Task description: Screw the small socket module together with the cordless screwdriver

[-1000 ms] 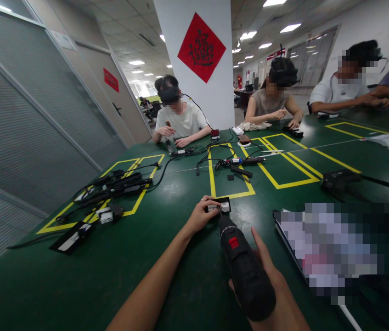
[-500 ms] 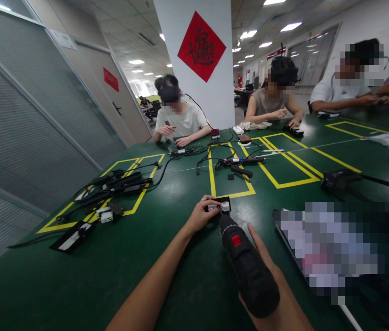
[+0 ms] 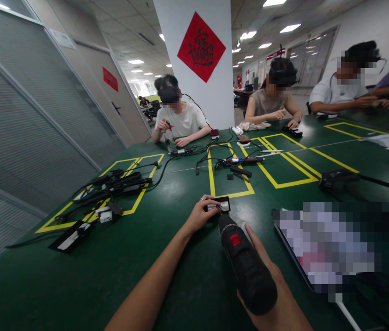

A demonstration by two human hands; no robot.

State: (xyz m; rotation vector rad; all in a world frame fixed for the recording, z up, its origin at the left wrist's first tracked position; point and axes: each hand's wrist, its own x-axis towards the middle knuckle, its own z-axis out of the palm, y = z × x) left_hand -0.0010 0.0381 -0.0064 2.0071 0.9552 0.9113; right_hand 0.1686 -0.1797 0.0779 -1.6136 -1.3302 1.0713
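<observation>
My right hand (image 3: 266,271) is wrapped round a black cordless drill (image 3: 240,257) with a red switch on top. The drill points away from me, and its bit reaches down to a small black panel (image 3: 228,201) carrying a white part. With bent fingers, my left hand (image 3: 204,212) holds that panel against the table, close beside the bit. The exact contact of bit and panel is too small to make out. The drill body hides most of my right fingers.
On the green table (image 3: 166,285) a heap of black cables (image 3: 121,181) and a black piece with a white strip (image 3: 70,236) lie left. A pixelated tablet (image 3: 321,248) lies right. Ahead are a pen-like tool (image 3: 249,160) and a black bar (image 3: 241,171). Several people sit opposite.
The drill and my hands stay almost in place; the whole view has shifted very slightly. Across the table, a person's hand with a small tool has risen a little.
</observation>
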